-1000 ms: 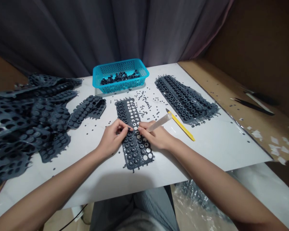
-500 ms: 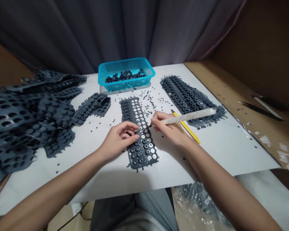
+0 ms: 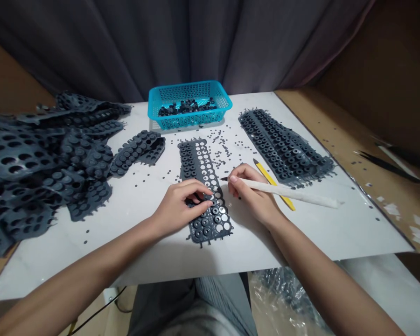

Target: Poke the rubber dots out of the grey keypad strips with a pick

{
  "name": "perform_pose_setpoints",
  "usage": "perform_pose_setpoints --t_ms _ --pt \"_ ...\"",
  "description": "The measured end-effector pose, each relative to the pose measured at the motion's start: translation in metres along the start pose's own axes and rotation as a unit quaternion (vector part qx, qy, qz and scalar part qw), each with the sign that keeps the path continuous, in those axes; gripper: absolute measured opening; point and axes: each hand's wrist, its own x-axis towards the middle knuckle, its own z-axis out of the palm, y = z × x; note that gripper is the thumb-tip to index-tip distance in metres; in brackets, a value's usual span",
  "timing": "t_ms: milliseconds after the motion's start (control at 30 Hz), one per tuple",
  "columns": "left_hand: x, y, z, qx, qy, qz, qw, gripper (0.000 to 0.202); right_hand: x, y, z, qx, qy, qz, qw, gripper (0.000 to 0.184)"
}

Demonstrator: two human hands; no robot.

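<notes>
A narrow dark grey rubber sheet (image 3: 202,175) lies on the white table, with rows of raised rings and rows of round holes showing white. My left hand (image 3: 184,203) rests over its near half, thumb and forefinger curled close together around a ring on it. Beside the sheet's right edge, my right hand (image 3: 250,191) grips a slim white-wrapped tool (image 3: 294,193) like a pen. Its dark pointed tip faces the sheet, slightly apart from it. My left hand's other fingertips are partly hidden.
A blue basket (image 3: 191,123) holds small dark rubber pieces. More rubber sheets (image 3: 31,172) are heaped at left, and another stack (image 3: 283,149) lies right. A yellow tool (image 3: 275,184), black tweezers (image 3: 390,165), paper scraps (image 3: 419,221) and small dark discs (image 3: 219,147) lie about.
My left hand has shifted right, its fingertips closer to a ring on the sheet. My right hand has drawn back slightly from the sheet, and the white tool's rear end has dropped.
</notes>
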Motion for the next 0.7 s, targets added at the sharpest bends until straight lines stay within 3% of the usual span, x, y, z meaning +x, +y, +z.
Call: perform_pose_setpoints --t_ms 233,400,600,700 --pt "-0.001 0.003 0.002 0.071 0.024 0.013 0.997 0.012 -0.004 0.001 0.002 0.039 -0.064 0.031 0.997 0.015" --pt "-0.003 0.002 0.005 0.105 0.068 0.023 0.992 0.012 -0.009 -0.006 0.009 0.027 -0.054 0.024 0.998 0.017" --pt "-0.006 0.001 0.008 0.069 0.116 -0.004 0.991 0.012 -0.015 -0.014 0.018 -0.074 -0.016 -0.118 0.990 0.004" --pt "-0.006 0.002 0.008 0.063 0.129 -0.014 0.990 0.014 -0.016 -0.015 0.020 -0.092 -0.009 -0.181 0.979 0.007"
